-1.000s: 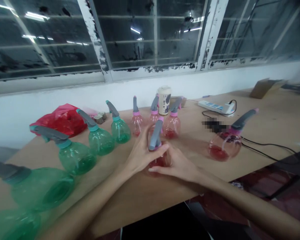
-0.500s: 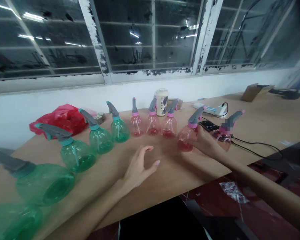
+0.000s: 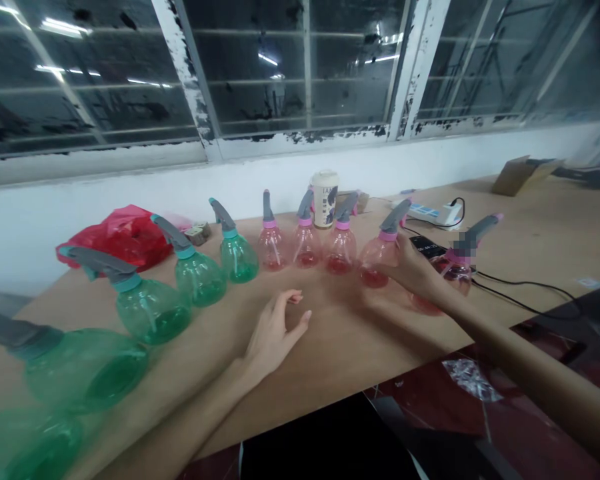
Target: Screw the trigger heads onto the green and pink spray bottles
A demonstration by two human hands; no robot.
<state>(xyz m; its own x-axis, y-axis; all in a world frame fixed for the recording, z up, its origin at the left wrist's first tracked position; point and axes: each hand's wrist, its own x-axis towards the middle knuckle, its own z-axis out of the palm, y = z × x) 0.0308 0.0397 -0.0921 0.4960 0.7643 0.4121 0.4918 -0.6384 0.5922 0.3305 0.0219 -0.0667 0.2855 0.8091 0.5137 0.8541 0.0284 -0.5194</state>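
A pink-collared spray bottle (image 3: 376,257), clear pink with a grey trigger head, stands upright in the right part of the row. My right hand (image 3: 416,267) is wrapped round its right side; some fingers are hidden behind it. Another pink spray bottle (image 3: 461,270) stands just right of that hand, partly covered by the wrist. Over the table's middle hovers my left hand (image 3: 275,333), empty, fingers curved and thumb apart. Behind it are pink spray bottles (image 3: 307,247) and a green spray bottle (image 3: 239,259). Larger green spray bottles (image 3: 153,312) curve down the left side.
Against the wall are a red plastic bag (image 3: 115,240) and a white printed cup (image 3: 325,200). A phone (image 3: 427,247), a power strip (image 3: 433,215) and a black cable (image 3: 535,283) lie at the right. A cardboard box (image 3: 517,177) sits farther back.
My right hand has shifted the pink spray bottle slightly back, toward the wall. The left hand stays nearly in place, and the view has moved a little.
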